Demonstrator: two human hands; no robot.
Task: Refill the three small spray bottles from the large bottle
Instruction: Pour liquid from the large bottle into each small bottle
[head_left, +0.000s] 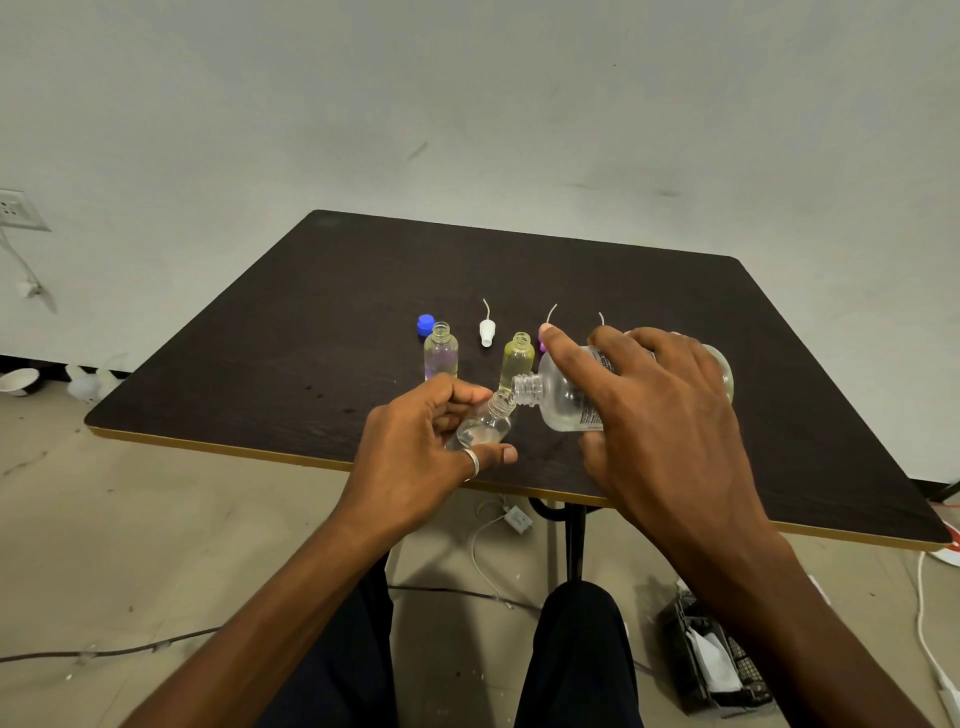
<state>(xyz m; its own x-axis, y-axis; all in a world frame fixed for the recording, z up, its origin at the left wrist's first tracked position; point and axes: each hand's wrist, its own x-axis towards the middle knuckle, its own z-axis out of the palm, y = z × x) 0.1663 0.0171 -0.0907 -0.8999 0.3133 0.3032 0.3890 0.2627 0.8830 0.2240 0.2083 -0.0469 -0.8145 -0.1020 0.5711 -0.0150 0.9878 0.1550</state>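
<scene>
Fingers on my left hand (415, 447) are wrapped around a tilted small bottle (485, 423); right hand (654, 410) grips the large bottle (563, 395) sideways, necks touching, over the table (311, 322).

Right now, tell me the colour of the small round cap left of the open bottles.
Blue cap, head view.

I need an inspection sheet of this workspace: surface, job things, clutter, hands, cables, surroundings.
Surface: dark table, some spots.
Job things: large bottle tilted, mouth at small bottle; two open bottles upright; blue cap and white sprayer lying loose.
Clutter: nothing seen on table.
Hands: left hand holds small bottle; right hand holds large bottle.
Cables: white cable and dark cable on floor.
Surroundings: wall socket, crate.
</scene>
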